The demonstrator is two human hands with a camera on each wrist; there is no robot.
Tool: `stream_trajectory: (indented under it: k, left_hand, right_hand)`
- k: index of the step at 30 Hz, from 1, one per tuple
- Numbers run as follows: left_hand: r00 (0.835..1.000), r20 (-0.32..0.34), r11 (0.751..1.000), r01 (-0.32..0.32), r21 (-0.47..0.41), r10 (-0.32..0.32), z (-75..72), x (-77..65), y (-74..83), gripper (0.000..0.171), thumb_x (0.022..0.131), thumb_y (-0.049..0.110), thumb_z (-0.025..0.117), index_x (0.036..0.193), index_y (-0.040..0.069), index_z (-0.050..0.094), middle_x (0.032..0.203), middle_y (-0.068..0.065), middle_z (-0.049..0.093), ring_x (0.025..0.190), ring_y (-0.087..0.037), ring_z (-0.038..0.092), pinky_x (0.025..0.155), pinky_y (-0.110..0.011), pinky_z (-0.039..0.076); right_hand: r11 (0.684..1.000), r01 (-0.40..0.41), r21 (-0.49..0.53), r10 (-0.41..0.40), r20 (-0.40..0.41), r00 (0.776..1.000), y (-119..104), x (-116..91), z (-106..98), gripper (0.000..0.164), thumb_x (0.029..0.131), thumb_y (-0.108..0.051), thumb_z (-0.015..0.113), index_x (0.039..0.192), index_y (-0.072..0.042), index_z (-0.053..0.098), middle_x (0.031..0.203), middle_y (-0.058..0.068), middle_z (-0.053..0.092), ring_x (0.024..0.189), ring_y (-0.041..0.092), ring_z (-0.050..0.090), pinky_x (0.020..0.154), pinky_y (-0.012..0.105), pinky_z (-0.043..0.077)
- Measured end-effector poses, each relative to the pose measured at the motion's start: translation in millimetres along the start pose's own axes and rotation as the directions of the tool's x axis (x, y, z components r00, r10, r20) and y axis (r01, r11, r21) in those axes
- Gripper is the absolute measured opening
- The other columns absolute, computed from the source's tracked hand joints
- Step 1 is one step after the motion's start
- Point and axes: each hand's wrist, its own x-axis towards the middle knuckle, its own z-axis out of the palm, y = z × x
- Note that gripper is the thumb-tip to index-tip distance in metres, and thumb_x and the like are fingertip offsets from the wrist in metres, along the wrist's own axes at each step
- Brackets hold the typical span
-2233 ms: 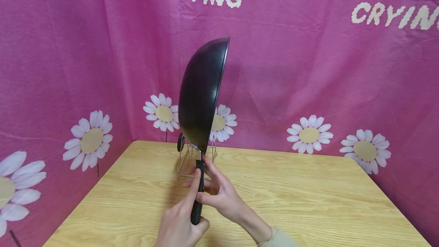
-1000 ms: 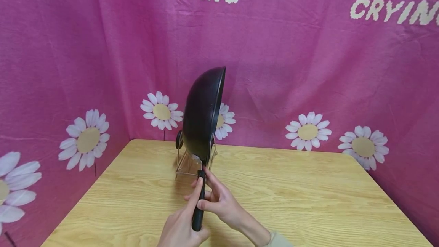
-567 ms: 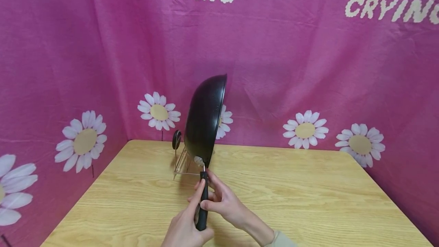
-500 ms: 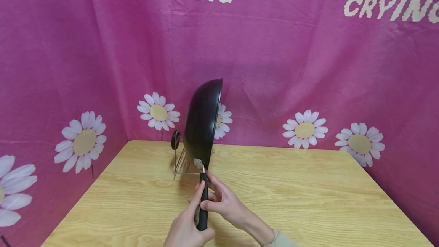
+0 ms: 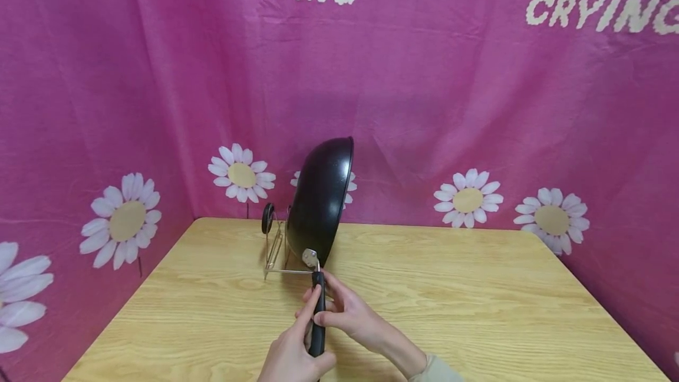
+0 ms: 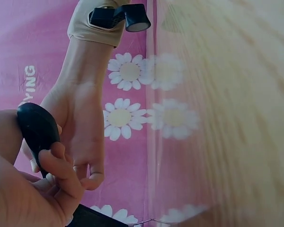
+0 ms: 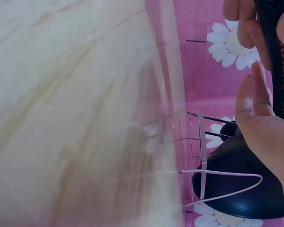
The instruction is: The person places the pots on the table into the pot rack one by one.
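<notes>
A black wok (image 5: 318,199) stands on edge with its handle toward me, its rim facing right and its top leaning right. My left hand (image 5: 292,349) grips the rear of the black handle (image 5: 317,341), index finger laid along it. Farther forward my right hand (image 5: 358,317) holds the handle between thumb and fingers. The wok's lower edge is at the right part of a wire rack (image 5: 289,272); whether it rests on the wires is hidden in the head view. In the right wrist view the wok (image 7: 241,175) lies behind a rack loop (image 7: 227,173).
A black round piece (image 5: 267,218) stands at the rack's left side. The wood-grain table (image 5: 477,299) extends right and left of the rack. A pink flowered cloth (image 5: 424,105) hangs close behind and along both sides.
Both hands have lowered the wok by its handle, down and slightly right in the head view. It now leans farther right, with its handle bracket more visible. Both grips stay the same.
</notes>
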Motion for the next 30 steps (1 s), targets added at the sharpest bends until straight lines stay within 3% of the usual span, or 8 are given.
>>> stream_trajectory:
  k: [2, 4, 9, 11, 17, 24, 27, 30]
  left_hand:
    - [1.000, -0.002, 1.000, -0.009, 0.007, 0.009, 0.1, 0.8, -0.5, 0.101, 0.067, 0.021, 0.069, 0.157, 0.038, 0.026, 0.065, 0.004, 0.046, 0.061, -0.014, 0.050, 0.057, -0.025, 0.035]
    - [1.000, -0.006, 1.000, -0.027, 0.009, 0.027, -0.6, 1.6, -1.6, 0.100, 0.068, 0.022, 0.069, 0.157, 0.037, 0.026, 0.082, -0.005, 0.064, 0.067, -0.013, 0.053, 0.060, -0.024, 0.037]
    - [0.999, 0.041, 0.997, -0.031, -0.064, 0.034, -4.2, 5.5, -5.7, 0.096, 0.075, 0.022, 0.069, 0.158, 0.036, 0.023, 0.084, -0.007, 0.065, 0.056, -0.009, 0.050, 0.052, -0.022, 0.037]
    - [0.997, 0.071, 0.993, -0.029, -0.115, 0.037, -5.9, 7.2, -8.0, 0.094, 0.079, 0.023, 0.070, 0.158, 0.035, 0.022, 0.074, 0.001, 0.057, 0.050, -0.009, 0.046, 0.049, -0.023, 0.035]
    - [0.991, 0.126, 0.976, -0.022, -0.216, 0.050, -12.0, 9.8, -15.1, 0.091, 0.085, 0.035, 0.076, 0.159, 0.031, 0.022, 0.101, -0.004, 0.068, 0.062, -0.012, 0.050, 0.054, -0.023, 0.039]
    - [0.976, 0.214, 0.977, 0.011, -0.213, 0.035, -21.4, 12.9, -18.4, 0.090, 0.088, 0.049, 0.071, 0.159, 0.026, 0.023, 0.078, 0.000, 0.056, 0.063, -0.014, 0.050, 0.053, -0.023, 0.037]
    - [0.976, 0.205, 0.981, -0.036, -0.191, 0.076, -29.9, 14.7, -20.4, 0.083, 0.090, 0.046, 0.070, 0.157, 0.021, 0.029, 0.079, 0.000, 0.056, 0.062, -0.013, 0.051, 0.055, -0.023, 0.041]
    - [0.976, 0.189, 0.982, -0.071, -0.173, 0.104, -42.3, 16.7, -24.0, 0.072, 0.092, 0.042, 0.068, 0.152, 0.016, 0.038, 0.084, -0.002, 0.059, 0.065, -0.014, 0.055, 0.057, -0.024, 0.045]
  right_hand:
    - [0.999, -0.015, -0.030, 0.014, -0.013, 1.000, -1, 0, -1, 0.083, 0.093, 0.001, 0.059, 0.158, 0.000, 0.009, 0.133, 0.024, 0.047, 0.112, 0.015, 0.065, 0.093, 0.026, 0.053]
    - [0.998, -0.042, -0.055, 0.040, -0.032, 0.999, -2, 0, -2, 0.083, 0.093, -0.002, 0.061, 0.158, -0.001, 0.010, 0.141, 0.029, 0.042, 0.116, 0.016, 0.062, 0.094, 0.025, 0.052]
    - [0.992, -0.092, -0.088, 0.086, -0.074, 0.994, -3, -2, -4, 0.081, 0.095, -0.007, 0.063, 0.158, -0.002, 0.012, 0.153, 0.030, 0.034, 0.126, 0.026, 0.055, 0.097, 0.025, 0.049]
    - [0.991, -0.096, -0.096, 0.088, -0.080, 0.993, -3, -2, -4, 0.080, 0.095, -0.008, 0.064, 0.158, -0.002, 0.014, 0.151, 0.030, 0.037, 0.123, 0.023, 0.057, 0.095, 0.025, 0.050]
    - [0.983, -0.115, -0.142, 0.103, -0.091, 0.991, -6, -5, -6, 0.074, 0.096, -0.014, 0.065, 0.157, -0.007, 0.024, 0.131, 0.017, 0.058, 0.102, 0.011, 0.062, 0.087, 0.024, 0.052]
    - [0.951, -0.137, -0.275, 0.106, -0.128, 0.986, -11, -14, -10, 0.068, 0.095, -0.022, 0.068, 0.153, -0.010, 0.035, 0.115, 0.014, 0.064, 0.096, 0.014, 0.064, 0.083, 0.025, 0.052]
    - [0.914, -0.112, -0.390, 0.067, -0.127, 0.990, -13, -19, -13, 0.056, 0.095, -0.022, 0.067, 0.146, -0.009, 0.045, 0.113, 0.016, 0.064, 0.099, 0.017, 0.064, 0.083, 0.025, 0.052]
    - [0.777, -0.051, -0.627, -0.005, -0.086, 0.996, -15, -29, -17, 0.046, 0.094, -0.026, 0.069, 0.136, -0.012, 0.056, 0.116, 0.010, 0.066, 0.106, 0.018, 0.063, 0.088, 0.029, 0.052]
